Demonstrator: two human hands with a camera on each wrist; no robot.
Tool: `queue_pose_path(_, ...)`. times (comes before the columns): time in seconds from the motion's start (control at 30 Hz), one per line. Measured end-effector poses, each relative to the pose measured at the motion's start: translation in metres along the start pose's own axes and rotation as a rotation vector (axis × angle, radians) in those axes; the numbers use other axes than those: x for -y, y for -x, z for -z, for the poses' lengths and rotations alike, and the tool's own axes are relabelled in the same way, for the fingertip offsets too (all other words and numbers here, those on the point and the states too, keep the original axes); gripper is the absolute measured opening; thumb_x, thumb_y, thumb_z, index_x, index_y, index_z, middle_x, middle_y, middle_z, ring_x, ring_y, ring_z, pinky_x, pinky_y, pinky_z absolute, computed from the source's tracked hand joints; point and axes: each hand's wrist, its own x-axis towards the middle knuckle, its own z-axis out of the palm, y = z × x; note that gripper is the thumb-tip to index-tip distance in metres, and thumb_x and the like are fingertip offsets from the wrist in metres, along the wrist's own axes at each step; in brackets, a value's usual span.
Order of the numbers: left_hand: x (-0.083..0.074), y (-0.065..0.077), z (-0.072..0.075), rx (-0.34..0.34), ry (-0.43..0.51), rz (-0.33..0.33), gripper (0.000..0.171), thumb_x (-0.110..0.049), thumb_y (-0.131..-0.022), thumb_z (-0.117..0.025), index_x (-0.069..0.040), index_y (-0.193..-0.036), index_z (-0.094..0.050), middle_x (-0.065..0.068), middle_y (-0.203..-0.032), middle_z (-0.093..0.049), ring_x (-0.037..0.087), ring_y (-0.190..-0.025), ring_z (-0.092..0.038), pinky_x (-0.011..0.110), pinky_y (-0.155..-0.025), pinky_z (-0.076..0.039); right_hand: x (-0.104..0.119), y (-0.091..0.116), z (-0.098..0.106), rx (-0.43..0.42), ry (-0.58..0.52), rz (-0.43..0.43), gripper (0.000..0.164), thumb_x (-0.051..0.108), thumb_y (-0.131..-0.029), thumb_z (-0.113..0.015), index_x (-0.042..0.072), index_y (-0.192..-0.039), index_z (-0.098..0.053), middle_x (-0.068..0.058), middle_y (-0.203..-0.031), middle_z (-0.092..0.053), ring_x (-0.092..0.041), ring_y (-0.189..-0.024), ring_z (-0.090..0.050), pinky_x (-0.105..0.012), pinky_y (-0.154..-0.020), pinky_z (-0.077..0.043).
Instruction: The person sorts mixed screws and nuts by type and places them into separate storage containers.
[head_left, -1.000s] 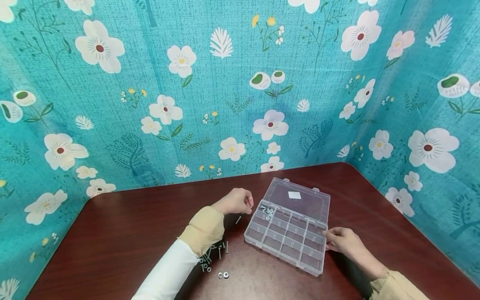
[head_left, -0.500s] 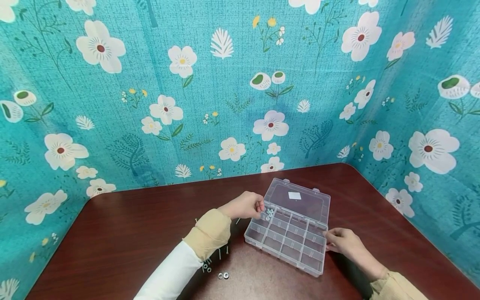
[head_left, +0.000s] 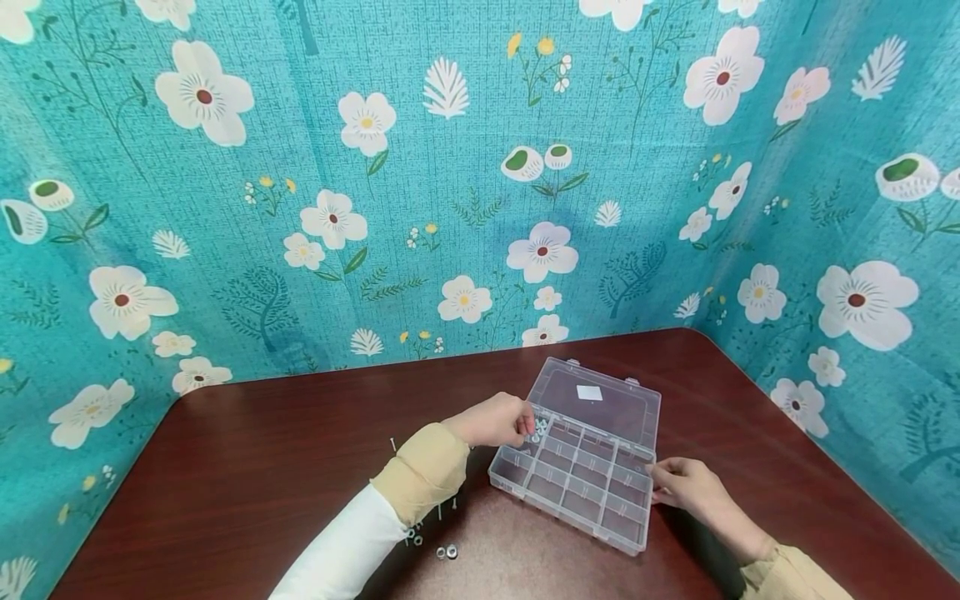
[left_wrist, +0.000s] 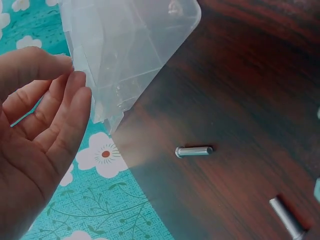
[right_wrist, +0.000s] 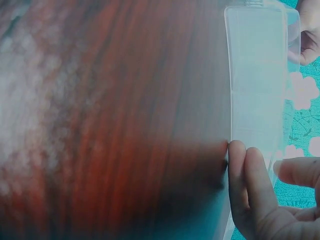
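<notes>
A clear plastic compartment box [head_left: 581,504] lies on the table with its lid [head_left: 555,387] folded back. Above its far left compartment, which holds several small metal pieces [head_left: 540,428], is my left hand [head_left: 504,421]. In the left wrist view the thumb and fingertips [left_wrist: 77,80] of that hand come close together by the box's edge; whether anything small sits between them is hidden. At the box's right side, my right hand [head_left: 686,483] grips the wall, thumb inside and fingers [right_wrist: 237,165] along the outer face. The other compartments look bare.
Bolts and nuts lie on the dark red table [head_left: 262,467], partly covered by the left sleeve [head_left: 423,471]. Two nuts [head_left: 452,552] sit nearer the front. A bolt [left_wrist: 195,151] rests close to the box. A floral curtain [head_left: 420,183] stands behind the table.
My left hand has moved right, from beside the box to over its far left compartment. The right hand and the box have stayed in place.
</notes>
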Motion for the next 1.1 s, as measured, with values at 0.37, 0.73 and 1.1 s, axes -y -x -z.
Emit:
queue_pose_path(0.37,-0.002,0.009,0.008,0.072,-0.104,-0.064,0.015,-0.002,-0.081,-0.061,-0.008,-0.093,-0.066,-0.007,-0.08,-0.06,0.003,-0.073,-0.054,0.013,-0.064,-0.043,0.0,0.0,0.0,0.0,-0.008,0.004,0.035,0.012,-0.09,-0.051,-0.022,-0.1,-0.052,-0.009,-0.076,-0.06,-0.012,-0.064,-0.06,-0.027,-0.061,-0.052)
queue_pose_path(0.73,-0.004,0.036,0.014,0.052,-0.283,-0.178,0.014,-0.003,-0.081,-0.06,-0.011,-0.089,-0.068,-0.007,-0.076,-0.059,0.002,-0.067,-0.05,0.013,-0.063,-0.041,0.0,0.0,0.0,0.005,-0.013,0.006,0.036,0.011,-0.089,-0.052,-0.023,-0.101,-0.05,-0.008,-0.076,-0.06,-0.013,-0.065,-0.061,-0.027,-0.061,-0.052)
queue_pose_path(1.1,0.004,0.061,0.014,0.048,-0.406,-0.167,0.013,-0.006,-0.079,-0.063,-0.016,-0.079,-0.07,-0.01,-0.07,-0.057,0.005,-0.062,-0.047,0.014,-0.059,-0.041,0.0,0.0,0.002,0.016,-0.016,-0.002,0.038,0.013,-0.089,-0.051,-0.022,-0.101,-0.051,-0.011,-0.08,-0.061,-0.013,-0.066,-0.061,-0.028,-0.062,-0.052)
